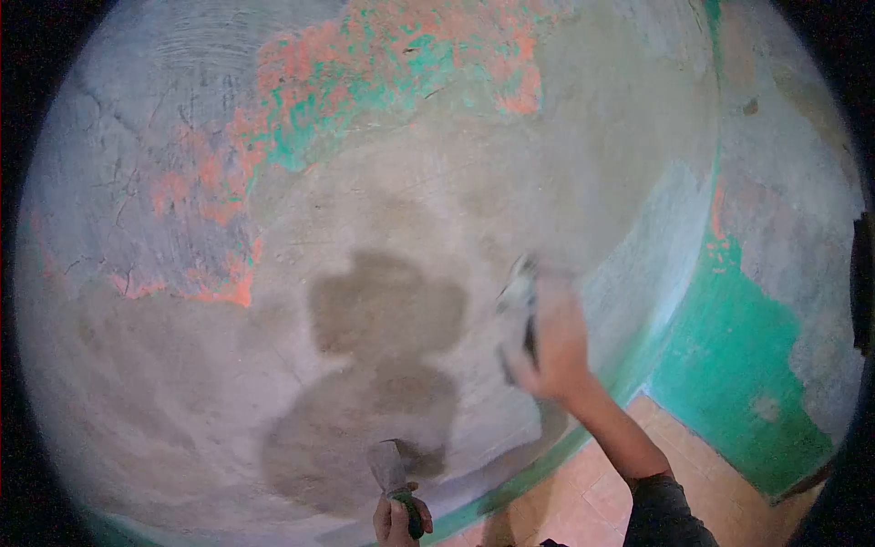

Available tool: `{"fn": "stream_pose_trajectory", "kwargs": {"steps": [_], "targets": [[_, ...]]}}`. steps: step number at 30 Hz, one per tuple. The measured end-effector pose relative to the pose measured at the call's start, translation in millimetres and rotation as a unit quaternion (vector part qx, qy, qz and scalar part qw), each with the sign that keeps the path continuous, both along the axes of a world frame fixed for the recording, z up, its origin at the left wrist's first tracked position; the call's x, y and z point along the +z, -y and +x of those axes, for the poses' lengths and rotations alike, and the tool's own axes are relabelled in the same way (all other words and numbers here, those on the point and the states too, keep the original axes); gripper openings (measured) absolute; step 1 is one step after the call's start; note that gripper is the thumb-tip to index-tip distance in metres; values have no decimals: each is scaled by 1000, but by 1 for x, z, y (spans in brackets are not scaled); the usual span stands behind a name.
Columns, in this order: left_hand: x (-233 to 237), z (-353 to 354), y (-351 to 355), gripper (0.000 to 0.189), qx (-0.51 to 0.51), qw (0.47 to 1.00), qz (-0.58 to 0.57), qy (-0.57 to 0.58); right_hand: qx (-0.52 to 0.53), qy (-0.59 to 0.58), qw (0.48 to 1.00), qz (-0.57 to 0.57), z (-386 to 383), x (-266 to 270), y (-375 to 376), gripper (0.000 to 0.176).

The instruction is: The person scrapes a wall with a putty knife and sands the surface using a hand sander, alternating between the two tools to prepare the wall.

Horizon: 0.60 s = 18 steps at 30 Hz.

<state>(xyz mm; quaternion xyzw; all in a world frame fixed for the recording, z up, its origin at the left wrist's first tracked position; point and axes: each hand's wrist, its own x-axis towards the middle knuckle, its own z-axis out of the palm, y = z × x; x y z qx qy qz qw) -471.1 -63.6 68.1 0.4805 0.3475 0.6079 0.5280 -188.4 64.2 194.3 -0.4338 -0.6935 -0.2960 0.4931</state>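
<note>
At the bottom, my left hand is closed around the dark green handle of a putty knife, its broad blade tilted up against the wall. My right hand, smeared by motion, grips a flat trowel with a pale plate and a dark handle. That tool lies at or very close to the wall, which carries smooth grey-beige plaster around the hand. Motion blur hides the trowel's exact shape and edge.
Patches of peeling green and orange paint mark the upper wall. To the right, an adjoining wall bears a green painted area. Pinkish floor tiles lie below. My shadow falls across the plaster.
</note>
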Motion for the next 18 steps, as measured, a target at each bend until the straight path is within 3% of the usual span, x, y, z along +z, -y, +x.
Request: {"fn": "stream_pose_trajectory", "kwargs": {"steps": [1,4,7,10,13,17,18], "targets": [[-1,-5,-3,48,4,1000,3,-3,-1,-42,999,16,-3,10,-5,79],[-2,-14,3,46,27,1000,3,-3,11,8,998,54,-31,13,-10,77],[-6,-23,5,46,49,999,14,8,53,160,985,-27,-43,17,4,77],[-11,-38,9,46,67,998,13,7,-9,-18,999,47,-31,60,-7,82],[-4,-52,13,43,79,997,24,-3,5,17,997,70,-57,59,-6,74],[-8,-73,13,33,88,995,45,7,32,218,975,5,-75,61,14,76],[-9,-82,11,31,80,995,53,6,22,134,990,30,-76,72,9,78]]}}
